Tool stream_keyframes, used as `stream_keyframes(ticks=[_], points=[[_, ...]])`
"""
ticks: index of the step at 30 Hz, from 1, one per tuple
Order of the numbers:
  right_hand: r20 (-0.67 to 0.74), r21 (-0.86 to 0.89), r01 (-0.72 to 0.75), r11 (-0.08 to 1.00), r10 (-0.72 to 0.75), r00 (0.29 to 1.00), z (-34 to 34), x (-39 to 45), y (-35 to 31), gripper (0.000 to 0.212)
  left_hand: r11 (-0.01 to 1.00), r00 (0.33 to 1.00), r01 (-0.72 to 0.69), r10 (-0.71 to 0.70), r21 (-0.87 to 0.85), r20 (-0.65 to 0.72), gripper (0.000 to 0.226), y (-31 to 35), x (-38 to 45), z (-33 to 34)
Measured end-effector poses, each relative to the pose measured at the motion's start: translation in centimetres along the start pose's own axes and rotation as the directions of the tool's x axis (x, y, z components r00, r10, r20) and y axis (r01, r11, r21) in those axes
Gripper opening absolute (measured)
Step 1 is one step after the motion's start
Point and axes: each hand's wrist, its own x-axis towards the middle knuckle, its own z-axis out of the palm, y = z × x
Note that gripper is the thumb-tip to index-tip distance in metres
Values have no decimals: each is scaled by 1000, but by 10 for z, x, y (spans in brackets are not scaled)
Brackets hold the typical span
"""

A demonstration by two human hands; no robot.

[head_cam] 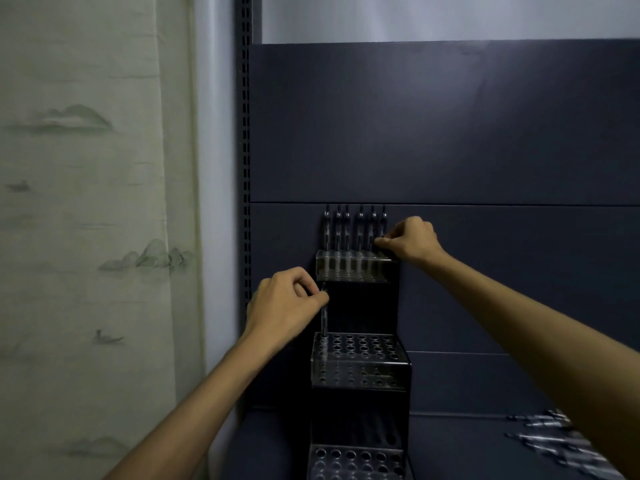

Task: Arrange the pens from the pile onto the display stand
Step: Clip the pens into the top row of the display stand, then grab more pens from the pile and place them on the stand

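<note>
The black three-tier display stand with perforated clear-fronted racks stood against the dark blue-grey back panel of the shelving unit. Progress was judged as early. The top tier carried a single back row of about six clear-barrelled pens with dark clips, upright in their holes; the front rows of that tier appeared unfilled. The middle tier held one pen only, at its back-left corner hole. The bottom tier showed open holes and no pens.

The left hand pinched the upper end of a clear pen between thumb and curled fingers; the pen stood upright with its lower end in the back-left hole of the middle tier. The right hand had its fingers curled at the right end of the top row, and appeared to pinch the rightmost pen there, though the contact was partly hidden.

The remaining pile of clear pens lay on the dark shelf surface at lower right, well apart from the stand and blurred, partly covered by the right forearm. Most holes were still to be filled.

A slotted metal upright ran just left of the stand. A pale curtain printed with a landscape hung further left. Nothing stood between the hands and the tiers; the right forearm crossed above the pile.
</note>
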Motion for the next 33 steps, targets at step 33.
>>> stream_keyframes(ticks=[33], points=[[161,-232,135,963,-99,982,-182,-146,291,9,993,930,-108,120,-53,346,11,206,-98,271]])
